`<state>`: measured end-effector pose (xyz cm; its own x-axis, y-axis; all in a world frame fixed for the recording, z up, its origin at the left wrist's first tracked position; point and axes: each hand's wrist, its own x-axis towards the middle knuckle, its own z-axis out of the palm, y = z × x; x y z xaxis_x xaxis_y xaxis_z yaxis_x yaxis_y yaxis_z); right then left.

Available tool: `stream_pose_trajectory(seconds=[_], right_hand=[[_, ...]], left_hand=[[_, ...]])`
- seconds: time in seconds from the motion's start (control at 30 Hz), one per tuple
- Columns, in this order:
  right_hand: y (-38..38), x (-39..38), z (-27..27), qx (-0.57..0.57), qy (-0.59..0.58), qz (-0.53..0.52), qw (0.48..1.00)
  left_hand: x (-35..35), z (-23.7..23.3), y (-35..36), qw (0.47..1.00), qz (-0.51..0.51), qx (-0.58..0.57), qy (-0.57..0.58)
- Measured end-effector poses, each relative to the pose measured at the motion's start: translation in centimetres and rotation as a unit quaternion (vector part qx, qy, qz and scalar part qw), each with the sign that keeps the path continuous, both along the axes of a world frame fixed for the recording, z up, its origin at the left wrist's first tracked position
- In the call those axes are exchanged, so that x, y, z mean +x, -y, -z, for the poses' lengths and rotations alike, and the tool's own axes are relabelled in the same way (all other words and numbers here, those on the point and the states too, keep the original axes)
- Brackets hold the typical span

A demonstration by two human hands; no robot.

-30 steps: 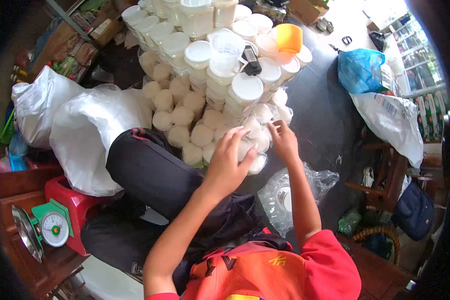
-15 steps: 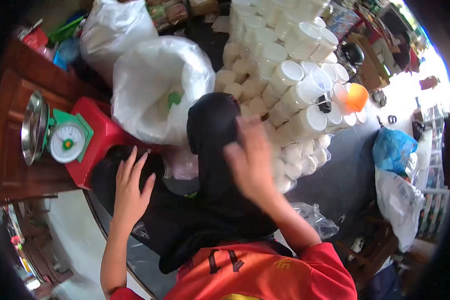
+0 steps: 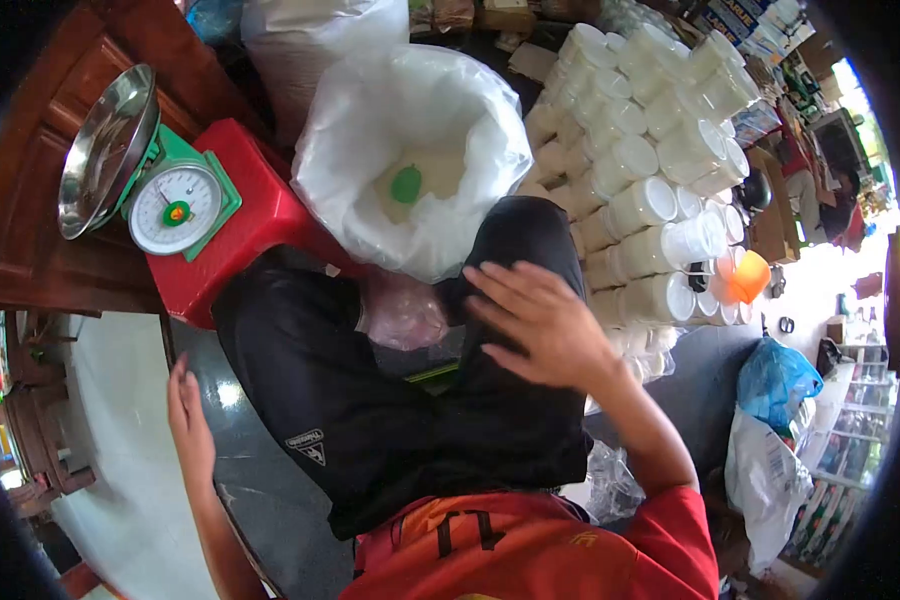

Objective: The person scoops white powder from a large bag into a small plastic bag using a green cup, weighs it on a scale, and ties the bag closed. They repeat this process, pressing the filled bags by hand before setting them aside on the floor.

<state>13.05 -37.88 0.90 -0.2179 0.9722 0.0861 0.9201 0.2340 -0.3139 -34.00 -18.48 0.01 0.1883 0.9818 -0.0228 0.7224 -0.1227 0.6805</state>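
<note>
My left hand (image 3: 191, 422) is off to the left beside my thigh, fingers stretched out, holding nothing. My right hand (image 3: 542, 325) lies over my right thigh near the knee with its fingers spread and nothing in it. Beyond my knees stands a large sack lined with white plastic (image 3: 330, 170), its mouth wide open. Inside it a green object (image 3: 406, 184) rests on pale contents. A pinkish plastic bag (image 3: 404, 312) sits between my legs.
A green dial scale (image 3: 177, 208) with a metal pan (image 3: 107, 150) stands on a red stool (image 3: 260, 195). Stacked white-lidded tubs (image 3: 660, 200) are at the right, with an orange scoop (image 3: 748, 276) on them. A blue bag (image 3: 778, 380) lies farther right.
The view has shifted, so the sack and scale appear changed in place. My left hand has come off my left leg and out to the side. My right hand has settled lower over my right thigh.
</note>
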Motion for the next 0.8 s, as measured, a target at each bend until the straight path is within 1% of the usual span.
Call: stream_pose_trajectory(seconds=[0.07,0.1,0.13,0.17,0.2,0.23,0.27,0.3,0.33,0.37,0.4,0.43,0.47,0.5,0.53,0.6,0.63,0.67,0.73,0.77,0.8], right_hand=[[-0.1,1.8,-1.3,0.054,0.064,0.042,0.996],[-0.1,2.0,-1.5,0.051,0.067,0.036,0.996],[0.0,1.9,-1.5,0.072,0.042,0.173,0.981],[-0.1,1.6,-1.4,0.093,0.018,0.307,0.947],[-0.3,1.2,-0.7,0.088,0.019,0.297,0.951],[-0.1,0.2,0.6,0.097,-0.073,0.357,0.926],[0.2,-1.2,1.5,0.1,-0.161,0.414,0.89],[0.1,-4.5,0.8,0.111,-0.081,0.442,0.886],[-0.1,-6.5,-0.5,0.101,-0.082,0.436,0.891],[-0.5,-8.0,-1.9,0.082,0.025,0.36,0.929],[-0.8,-9.2,-2.3,0.06,0.129,0.279,0.95],[-1.3,-9.9,-1.6,0.015,0.005,0.219,0.976],[-2.3,-10.4,-0.8,-0.029,-0.119,0.155,0.98],[-3.8,-11.3,-0.6,-0.145,-0.236,0.156,0.948],[-5.5,-11.5,0.4,-0.226,-0.19,0.106,0.949],[-10.6,-11.5,3.7,-0.373,-0.075,0.011,0.925],[-14.1,-11.3,6.3,-0.438,-0.006,-0.033,0.898],[-16.8,-10.5,15.1,-0.37,0.017,-0.1,0.923],[-18.2,-10.9,17.4,-0.376,0.011,-0.097,0.921],[-18.8,-11.1,18.8,-0.383,0.005,-0.092,0.919],[-20.2,-11.9,20.5,-0.392,0.0,-0.088,0.916]], left_hand=[[0.4,2.4,0.8,0.995,0.01,-0.083,0.055],[0.4,3.8,1.0,0.991,-0.008,-0.121,0.061],[0.4,5.4,1.3,0.99,-0.015,-0.128,0.06],[0.8,7.0,1.6,0.974,-0.07,-0.179,0.122],[1.7,7.5,1.8,0.948,-0.127,-0.227,0.183],[2.4,7.6,2.4,0.945,-0.139,-0.233,0.183],[4.0,6.5,3.4,0.963,-0.114,-0.17,0.174],[5.8,4.7,4.5,0.977,-0.087,-0.109,0.16],[7.8,2.7,4.8,0.987,-0.056,-0.042,0.145],[9.5,0.8,4.6,0.991,-0.025,0.029,0.131],[10.4,-0.9,4.3,0.989,0.009,0.096,0.112],[10.5,-2.2,3.9,0.99,0.003,0.09,0.106],[10.5,-3.6,3.4,0.988,0.087,0.112,0.062],[10.6,-4.6,2.9,0.976,0.171,0.132,0.018],[11.4,-5.0,2.4,0.963,0.23,0.133,0.032],[13.4,-5.6,1.7,0.952,0.298,-0.027,0.067],[14.2,-4.4,1.0,0.943,0.324,-0.051,0.054],[15.2,-2.4,0.3,0.933,0.35,-0.076,0.042],[18.6,2.1,-2.9,0.89,0.423,-0.139,-0.093],[20.0,6.2,-4.4,0.873,0.451,-0.139,-0.125],[22.1,10.1,-5.1,0.848,0.456,-0.171,-0.208]])
